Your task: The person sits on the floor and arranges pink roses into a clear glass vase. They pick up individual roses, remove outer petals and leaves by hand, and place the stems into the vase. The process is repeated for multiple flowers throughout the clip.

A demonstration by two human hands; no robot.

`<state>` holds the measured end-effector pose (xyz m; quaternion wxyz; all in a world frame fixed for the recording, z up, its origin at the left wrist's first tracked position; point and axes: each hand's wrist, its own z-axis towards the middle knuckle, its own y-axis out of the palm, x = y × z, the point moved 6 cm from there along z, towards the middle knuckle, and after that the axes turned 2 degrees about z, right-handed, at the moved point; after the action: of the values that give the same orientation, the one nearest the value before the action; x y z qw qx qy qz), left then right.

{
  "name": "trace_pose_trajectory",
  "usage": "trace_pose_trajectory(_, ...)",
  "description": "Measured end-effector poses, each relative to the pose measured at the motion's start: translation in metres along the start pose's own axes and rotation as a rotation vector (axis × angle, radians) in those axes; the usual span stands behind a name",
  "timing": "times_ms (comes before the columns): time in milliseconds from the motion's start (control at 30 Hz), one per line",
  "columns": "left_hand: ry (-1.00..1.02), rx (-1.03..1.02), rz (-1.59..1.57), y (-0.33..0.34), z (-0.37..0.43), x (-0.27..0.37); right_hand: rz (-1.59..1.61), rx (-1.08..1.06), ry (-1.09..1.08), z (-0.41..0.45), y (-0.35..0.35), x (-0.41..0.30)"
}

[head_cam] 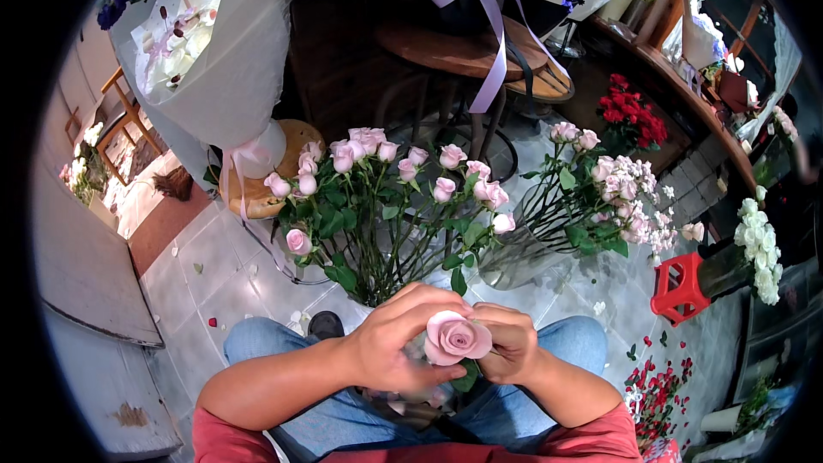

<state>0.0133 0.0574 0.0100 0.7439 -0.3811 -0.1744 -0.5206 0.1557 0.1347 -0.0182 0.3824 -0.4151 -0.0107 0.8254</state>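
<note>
Between my hands, above my lap, a pale pink rose faces up at the camera, its bloom partly unfurled. My left hand curves around its left side, fingers over the top and thumb beneath. Against the bloom's right edge, my right hand has its fingers curled; its fingertips and most of the stem are hidden. A green leaf shows under the flower. Just beyond my knees stands a large bunch of long-stemmed pink roses, its container mostly hidden by my hands.
A clear vase of pink roses leans right. White roses stand by a red plastic stool. Red petals litter the tiled floor. A wrapped bouquet rests on a wooden stool; a round table stands behind.
</note>
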Motion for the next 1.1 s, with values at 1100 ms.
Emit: trace_pose_trajectory(1100, -0.138, -0.381, 0.101, 0.046, -0.022, -0.034, 0.054, 0.232, -0.004, -0.032, -0.026, 0.023)
